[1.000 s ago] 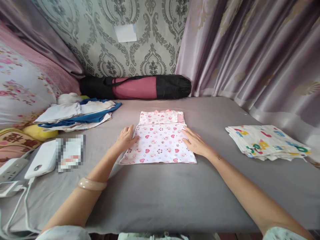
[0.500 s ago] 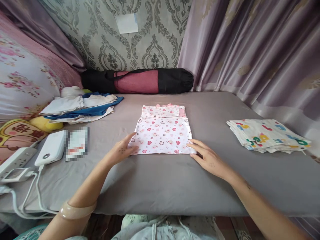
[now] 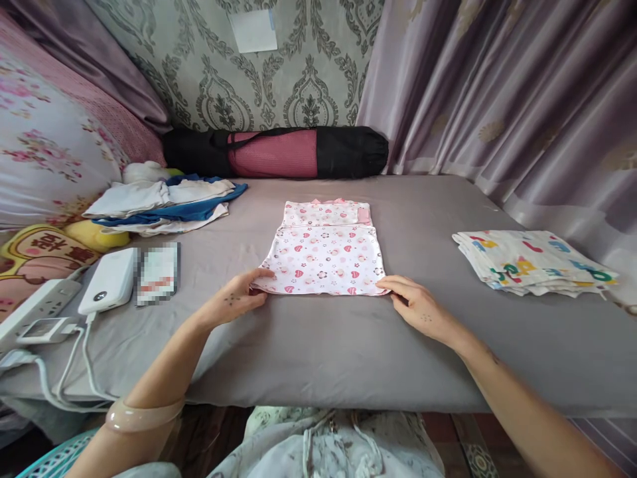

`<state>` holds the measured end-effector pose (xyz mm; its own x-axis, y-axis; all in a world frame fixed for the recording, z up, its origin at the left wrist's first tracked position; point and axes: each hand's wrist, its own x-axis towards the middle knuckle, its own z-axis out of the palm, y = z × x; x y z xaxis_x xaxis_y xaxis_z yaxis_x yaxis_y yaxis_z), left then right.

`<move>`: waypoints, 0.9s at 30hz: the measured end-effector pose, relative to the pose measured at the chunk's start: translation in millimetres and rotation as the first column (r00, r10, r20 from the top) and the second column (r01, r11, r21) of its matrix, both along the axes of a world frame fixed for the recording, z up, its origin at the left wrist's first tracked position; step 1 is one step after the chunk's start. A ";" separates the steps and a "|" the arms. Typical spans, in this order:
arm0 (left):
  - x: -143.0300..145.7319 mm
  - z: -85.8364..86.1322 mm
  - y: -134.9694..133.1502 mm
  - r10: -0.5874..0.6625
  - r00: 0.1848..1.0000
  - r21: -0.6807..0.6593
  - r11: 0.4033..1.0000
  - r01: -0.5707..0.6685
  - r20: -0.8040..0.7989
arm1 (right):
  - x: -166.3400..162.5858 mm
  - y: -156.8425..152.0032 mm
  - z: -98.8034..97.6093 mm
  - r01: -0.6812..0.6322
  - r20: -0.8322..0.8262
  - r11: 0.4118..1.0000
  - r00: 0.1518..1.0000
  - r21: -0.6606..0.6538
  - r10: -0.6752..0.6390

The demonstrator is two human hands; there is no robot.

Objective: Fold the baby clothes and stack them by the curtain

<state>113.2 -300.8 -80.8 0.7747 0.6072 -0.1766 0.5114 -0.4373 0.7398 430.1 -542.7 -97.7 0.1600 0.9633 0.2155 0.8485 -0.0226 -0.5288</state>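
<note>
A white child's garment printed with red hearts and small flowers (image 3: 323, 259) lies on the grey bed sheet in front of me. Its far end is folded over into a band, where pink trim shows. My left hand (image 3: 236, 297) pinches the near left corner between thumb and fingers. At the near right corner, my right hand (image 3: 418, 307) has its fingertips closed on the edge. Between the two hands the near edge is pulled fairly straight, and the corners flare outward a little.
To the right lies a folded white cloth with coloured letters (image 3: 532, 259). Folded clothes (image 3: 164, 206), a white power bank (image 3: 108, 282), a blurred packet (image 3: 158, 273) and a power strip (image 3: 40, 309) with cables are on the left. A long black-and-pink bag (image 3: 273, 154) lies by the wall.
Both hands have gone from resting loosely at the garment's sides to gripping its near corners. The near edge now spreads slightly wider. The whole view has shifted a little.
</note>
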 end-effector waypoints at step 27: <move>61.7 -3.6 55.6 0.316 0.937 0.173 0.925 -0.339 0.150 | 34.7 82.4 8.5 0.391 -0.023 0.920 0.920 -0.009 -0.391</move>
